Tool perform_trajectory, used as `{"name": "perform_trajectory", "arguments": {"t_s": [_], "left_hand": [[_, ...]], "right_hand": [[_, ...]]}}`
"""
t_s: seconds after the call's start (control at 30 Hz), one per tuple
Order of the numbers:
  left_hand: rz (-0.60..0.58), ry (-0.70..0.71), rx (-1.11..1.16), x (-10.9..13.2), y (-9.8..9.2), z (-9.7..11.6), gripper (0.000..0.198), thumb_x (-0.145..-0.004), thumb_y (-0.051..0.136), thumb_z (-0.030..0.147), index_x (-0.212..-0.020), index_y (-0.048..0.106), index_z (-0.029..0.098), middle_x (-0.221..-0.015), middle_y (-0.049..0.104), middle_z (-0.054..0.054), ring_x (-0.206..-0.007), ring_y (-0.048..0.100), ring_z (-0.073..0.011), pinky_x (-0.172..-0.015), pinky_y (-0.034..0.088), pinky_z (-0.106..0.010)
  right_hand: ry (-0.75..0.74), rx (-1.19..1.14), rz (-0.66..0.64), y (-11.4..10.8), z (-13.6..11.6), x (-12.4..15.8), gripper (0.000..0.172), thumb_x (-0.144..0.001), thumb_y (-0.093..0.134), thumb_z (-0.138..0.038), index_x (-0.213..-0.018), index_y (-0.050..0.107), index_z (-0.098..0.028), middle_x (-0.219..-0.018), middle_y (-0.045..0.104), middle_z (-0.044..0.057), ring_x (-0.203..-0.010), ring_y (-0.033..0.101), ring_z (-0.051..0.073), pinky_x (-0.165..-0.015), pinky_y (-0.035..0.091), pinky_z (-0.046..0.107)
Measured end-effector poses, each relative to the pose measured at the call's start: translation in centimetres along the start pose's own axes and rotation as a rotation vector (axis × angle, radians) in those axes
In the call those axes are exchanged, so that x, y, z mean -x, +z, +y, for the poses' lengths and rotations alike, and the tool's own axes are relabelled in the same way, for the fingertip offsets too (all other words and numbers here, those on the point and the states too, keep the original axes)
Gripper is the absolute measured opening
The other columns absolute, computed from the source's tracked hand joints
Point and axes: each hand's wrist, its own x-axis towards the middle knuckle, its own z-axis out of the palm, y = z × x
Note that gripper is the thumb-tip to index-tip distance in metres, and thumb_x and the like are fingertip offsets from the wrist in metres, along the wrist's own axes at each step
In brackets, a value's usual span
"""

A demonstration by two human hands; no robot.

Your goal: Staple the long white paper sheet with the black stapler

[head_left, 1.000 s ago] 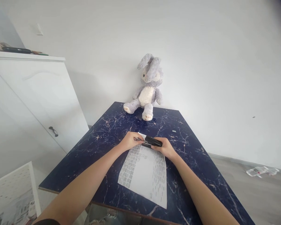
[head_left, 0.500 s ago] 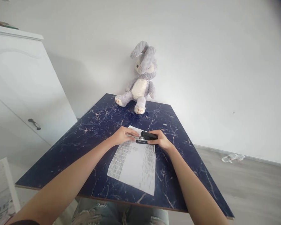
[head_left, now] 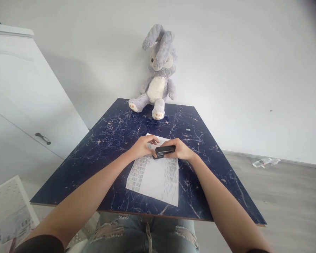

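A black stapler (head_left: 164,151) is in my right hand (head_left: 181,149), with the fingers along its top and the thumb under its near side. Its upper arm lies down against the base. My left hand (head_left: 144,147) is at the stapler's left end, fingers curved and apart, the thumb touching or very close to that end. Beneath both hands a white printed sheet (head_left: 155,182) lies on the dark blue marbled table (head_left: 107,140). Whether the stapler rests on the sheet or hangs just above it, I cannot tell.
A grey plush rabbit (head_left: 158,88) sits at the table's far edge against the wall. A small pale piece (head_left: 188,130) lies to the right. On the left stands a white cabinet (head_left: 28,98). A clear plastic item (head_left: 265,162) lies on the floor at right.
The stapler's raised upper arm has come down onto its base. My left hand's fingers have left its opened front and spread apart. The camera view has shifted slightly.
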Motion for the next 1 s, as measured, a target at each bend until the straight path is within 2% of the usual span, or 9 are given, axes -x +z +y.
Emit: {"name": "perform_trajectory", "arguments": {"t_s": [0.07,0.13,0.27,0.33,0.53,0.63,0.73,0.87,1.0], "left_hand": [[0.08,-0.017,-0.089,-0.1,0.2,0.1,0.044,-0.077,0.083,0.046,-0.108,0.066,0.021,-0.109,0.068,-0.007,-0.104,0.065,-0.0234,-0.097,0.052,-0.042],[0.057,0.008,-0.193,-0.1,0.7,0.5,0.037,-0.092,0.068,0.046,-0.119,0.064,0.022,-0.123,0.065,-0.011,-0.119,0.059,-0.0262,-0.106,0.046,-0.048],[-0.38,0.12,-0.346,0.5,2.4,1.4,0.062,-0.091,0.063,0.057,-0.148,0.05,0.034,-0.161,0.04,-0.006,-0.153,0.027,-0.0345,-0.124,0.019,-0.057],[-0.498,0.077,-0.394,0.8,3.0,1.4,0.071,-0.088,0.063,0.064,-0.152,0.045,0.039,-0.168,0.028,-0.001,-0.157,0.012,-0.0391,-0.125,0.006,-0.062],[-0.368,-0.119,-0.381,0.8,2.8,0.1,0.068,-0.089,0.064,0.06,-0.149,0.052,0.031,-0.168,0.027,-0.006,-0.156,0.006,-0.0443,-0.121,-0.005,-0.068],[-0.365,-0.024,-0.301,0.8,2.9,0.6,0.057,-0.093,0.064,0.05,-0.147,0.054,0.033,-0.166,0.033,-0.003,-0.157,0.015,-0.0367,-0.125,-0.002,-0.06],[-0.455,0.096,-0.215,0.8,3.5,1.7,0.053,-0.094,0.064,0.042,-0.146,0.053,0.04,-0.162,0.04,0.002,-0.155,0.026,-0.0287,-0.128,0.002,-0.051],[-0.537,0.115,-0.193,0.9,3.9,2.4,0.055,-0.091,0.067,0.045,-0.144,0.054,0.044,-0.16,0.043,0.006,-0.155,0.025,-0.0277,-0.129,0.006,-0.049],[-0.562,0.111,-0.238,0.9,3.7,2.3,0.051,-0.092,0.064,0.046,-0.142,0.057,0.036,-0.162,0.04,0.001,-0.156,0.021,-0.0285,-0.128,0.005,-0.051]], "right_hand": [[0.046,0.068,0.111,-1.2,-0.6,0.6,0.033,-0.071,0.079,-0.036,-0.096,0.078,-0.015,-0.085,0.072,0.003,-0.072,0.061,0.018,-0.063,0.045,0.027],[0.111,0.167,0.233,-2.8,-1.4,1.7,0.033,-0.073,0.078,-0.041,-0.093,0.077,-0.015,-0.081,0.07,0.003,-0.068,0.059,0.017,-0.061,0.042,0.027],[0.25,0.333,0.339,-4.7,-2.3,5.7,0.036,-0.074,0.079,-0.046,-0.094,0.078,-0.016,-0.079,0.07,0.003,-0.069,0.059,0.018,-0.061,0.041,0.029],[0.313,0.328,0.373,-4.6,-2.0,8.4,0.04,-0.075,0.079,-0.049,-0.098,0.078,-0.016,-0.08,0.071,0.004,-0.07,0.06,0.02,-0.061,0.042,0.03],[0.404,0.233,0.471,-2.6,0.2,15.0,0.05,-0.07,0.083,-0.053,-0.103,0.078,-0.016,-0.098,0.076,0.009,-0.086,0.067,0.028,-0.075,0.051,0.038],[0.422,0.197,0.427,-2.2,0.6,15.4,0.047,-0.07,0.084,-0.049,-0.102,0.078,-0.016,-0.101,0.076,0.009,-0.09,0.069,0.03,-0.08,0.052,0.039],[0.399,0.173,0.344,-1.4,0.3,14.1,0.043,-0.072,0.083,-0.046,-0.103,0.078,-0.016,-0.099,0.076,0.008,-0.09,0.068,0.029,-0.081,0.052,0.039],[0.313,0.137,0.245,-0.1,-0.1,12.1,0.036,-0.076,0.081,-0.041,-0.103,0.078,-0.018,-0.1,0.076,0.006,-0.089,0.068,0.026,-0.083,0.052,0.037],[0.251,0.113,0.24,0.4,0.0,11.7,0.038,-0.076,0.083,-0.042,-0.105,0.079,-0.018,-0.108,0.075,0.008,-0.096,0.069,0.027,-0.088,0.052,0.038]]}}
